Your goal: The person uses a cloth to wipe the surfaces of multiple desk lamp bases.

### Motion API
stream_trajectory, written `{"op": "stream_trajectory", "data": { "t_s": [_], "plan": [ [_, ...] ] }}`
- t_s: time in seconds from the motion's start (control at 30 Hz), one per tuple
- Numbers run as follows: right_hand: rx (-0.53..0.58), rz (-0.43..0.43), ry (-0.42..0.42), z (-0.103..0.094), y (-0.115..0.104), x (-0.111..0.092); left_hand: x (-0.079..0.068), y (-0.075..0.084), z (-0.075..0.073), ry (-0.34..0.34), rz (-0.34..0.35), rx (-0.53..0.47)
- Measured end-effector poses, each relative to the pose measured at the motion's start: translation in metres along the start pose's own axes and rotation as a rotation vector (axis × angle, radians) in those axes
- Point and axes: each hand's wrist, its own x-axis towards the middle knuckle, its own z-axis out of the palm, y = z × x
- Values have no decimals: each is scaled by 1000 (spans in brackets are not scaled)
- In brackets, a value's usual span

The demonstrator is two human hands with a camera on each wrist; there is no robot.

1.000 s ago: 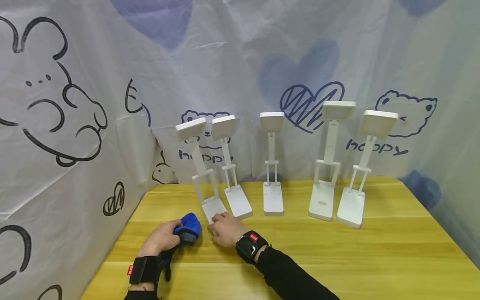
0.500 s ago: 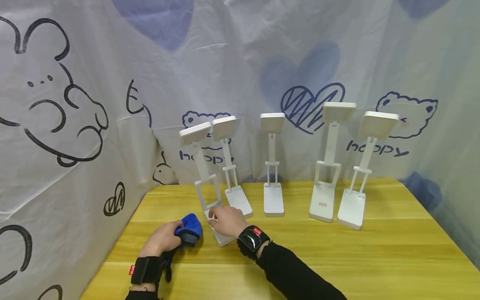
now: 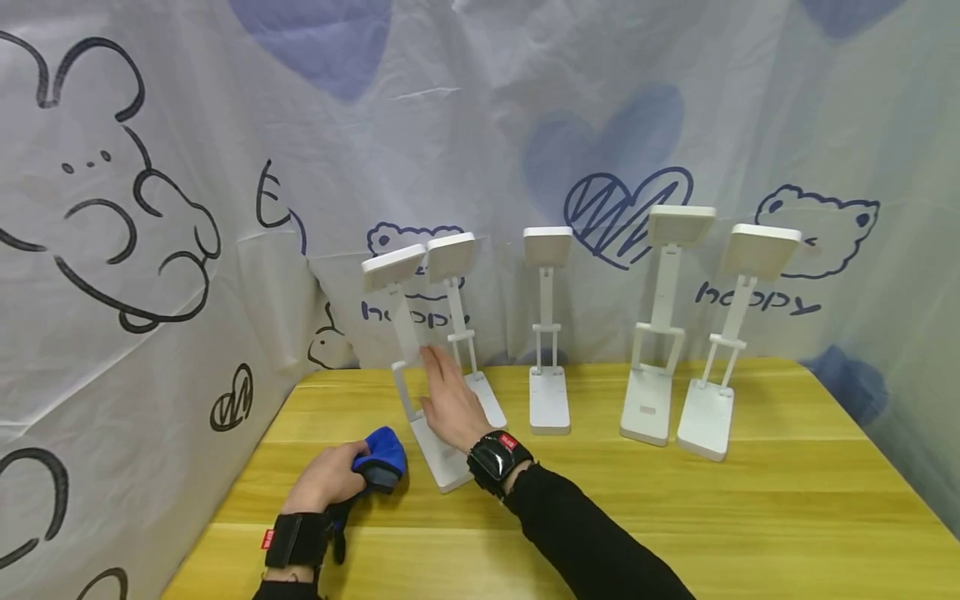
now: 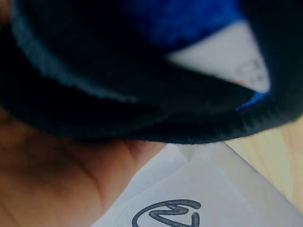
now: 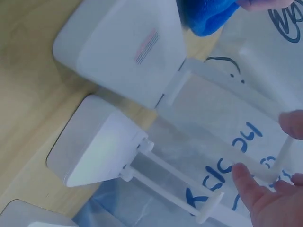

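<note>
While the left hand (image 3: 330,477) gripped a blue-and-black cloth item (image 3: 385,450) at the near left of the table (image 3: 637,517), the right hand (image 3: 456,407) had its thumb and a fingertip at opposite bars of the bracket (image 3: 402,389) on the leftmost lamp (image 3: 441,457); whether they pinched it, I could not tell. That lamp's base rested beside the second lamp (image 3: 452,257), so even pressure on both bars seemed wisest, lest the two knock together. Three more lamps (image 3: 549,402) stood farther right, before a printed sheet (image 3: 480,150).

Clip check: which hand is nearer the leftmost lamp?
Right. The right hand is up against the leftmost lamp; the left hand is apart, left of the lamp, gripping blue cloth.
</note>
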Motion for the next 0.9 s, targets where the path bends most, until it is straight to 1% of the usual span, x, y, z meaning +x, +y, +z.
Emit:
{"op": "stream_trajectory", "data": {
  "t_s": [0.13, 0.23, 0.4, 0.6, 0.73, 0.9],
  "plan": [
    [-11, -10, -61, 1, 8, 4, 0, 1, 0, 1, 6, 7],
    [-7, -13, -76, 2, 13, 8, 1, 2, 0, 6, 6, 6],
    [11, -14, -48, -1, 17, 14, 2, 2, -1, 11, 1, -2],
    [54, 31, -53, -2, 16, 17, 1, -1, 2, 11, 0, 4],
    [95, 45, -23, -3, 16, 17, 1, -2, 3, 11, -2, 1],
    [162, 36, -2, -7, 18, 16, 2, -2, 2, 5, 3, -6]
  ]
}}
